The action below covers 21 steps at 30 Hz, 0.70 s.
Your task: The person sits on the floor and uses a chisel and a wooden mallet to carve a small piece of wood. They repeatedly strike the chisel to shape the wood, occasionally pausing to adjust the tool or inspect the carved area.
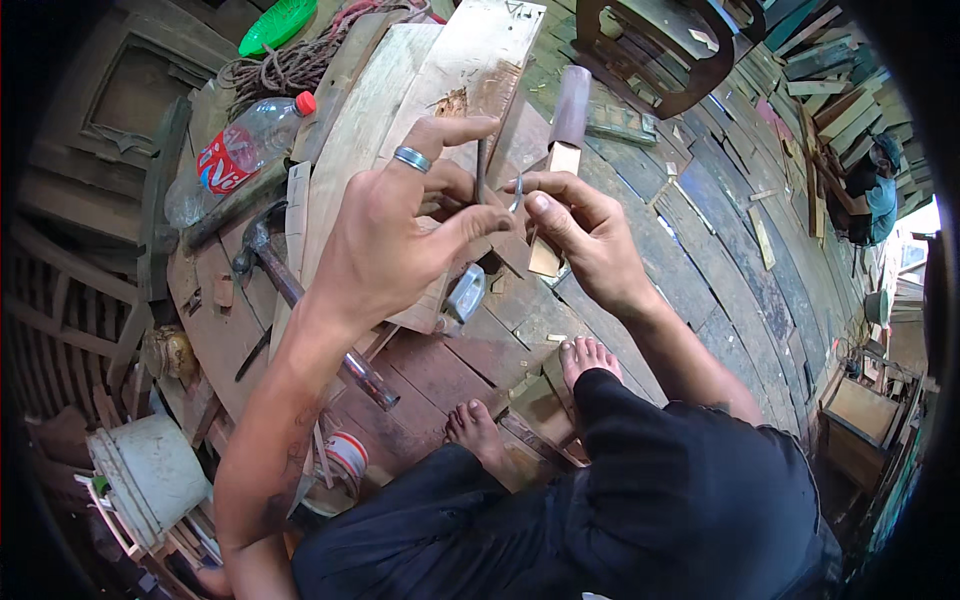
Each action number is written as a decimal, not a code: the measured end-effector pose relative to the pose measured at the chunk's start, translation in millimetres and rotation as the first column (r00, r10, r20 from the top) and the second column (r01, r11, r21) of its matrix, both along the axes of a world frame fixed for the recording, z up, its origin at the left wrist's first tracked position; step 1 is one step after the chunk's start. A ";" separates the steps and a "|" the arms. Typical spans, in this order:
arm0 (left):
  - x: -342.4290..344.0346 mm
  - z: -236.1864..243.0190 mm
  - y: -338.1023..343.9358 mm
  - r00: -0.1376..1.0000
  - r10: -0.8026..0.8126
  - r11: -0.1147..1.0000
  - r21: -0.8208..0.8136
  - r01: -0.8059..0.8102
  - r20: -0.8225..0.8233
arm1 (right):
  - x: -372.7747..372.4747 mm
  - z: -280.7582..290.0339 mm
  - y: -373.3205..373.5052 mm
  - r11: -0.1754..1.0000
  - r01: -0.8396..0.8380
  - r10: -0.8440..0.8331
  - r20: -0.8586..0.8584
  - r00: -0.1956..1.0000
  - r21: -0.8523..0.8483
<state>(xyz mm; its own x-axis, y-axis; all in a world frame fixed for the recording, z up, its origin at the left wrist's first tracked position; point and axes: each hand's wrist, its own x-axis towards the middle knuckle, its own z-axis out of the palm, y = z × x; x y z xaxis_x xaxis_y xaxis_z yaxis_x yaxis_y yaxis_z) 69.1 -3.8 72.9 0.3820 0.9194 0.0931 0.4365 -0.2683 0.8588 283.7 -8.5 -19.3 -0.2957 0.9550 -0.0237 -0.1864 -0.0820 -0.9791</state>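
Observation:
My left hand (pixel 385 225), a ring on one finger, is raised over the wooden boards with its fingers curled around a thin dark rod (pixel 482 168). Close by, my right hand (pixel 590 235) pinches a small curved metal piece (pixel 517 193) between thumb and index finger. The two hands nearly meet. Behind the right fingertips lies a pale wood strip (pixel 546 258) with a greyish-purple sleeve (pixel 570 105) around its far end. Below my left thumb is a silver metal tool (pixel 466 293), partly hidden, its kind unclear.
A hammer (pixel 290 285) lies at left, beside a plastic bottle (pixel 245 148) with a red cap. Coiled rope (pixel 270 82) and a green basket (pixel 275 25) sit at far left. A white bucket (pixel 160 470) stands lower left. Another person (pixel 878 195) is at far right, by stacked wood.

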 end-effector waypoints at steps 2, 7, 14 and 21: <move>3.3 1.0 -2.8 1.000 -0.020 0.999 0.042 0.019 0.012 | 2.7 0.9 -0.7 0.999 -0.043 0.043 -0.005 0.999 -0.006; 6.6 5.2 -5.6 0.997 -0.080 0.981 0.173 0.082 -0.017 | 1.7 10.3 -5.3 0.999 -0.031 0.031 -0.011 0.999 0.013; 7.9 -3.2 -7.1 0.994 -0.108 0.972 0.214 0.100 0.027 | 3.0 9.3 -4.8 0.998 -0.069 0.069 0.014 0.998 0.003; 4.2 -10.0 -8.4 0.990 -0.143 0.957 0.254 0.138 0.003 | 1.3 9.4 -2.7 0.998 -0.066 0.066 0.033 0.997 0.010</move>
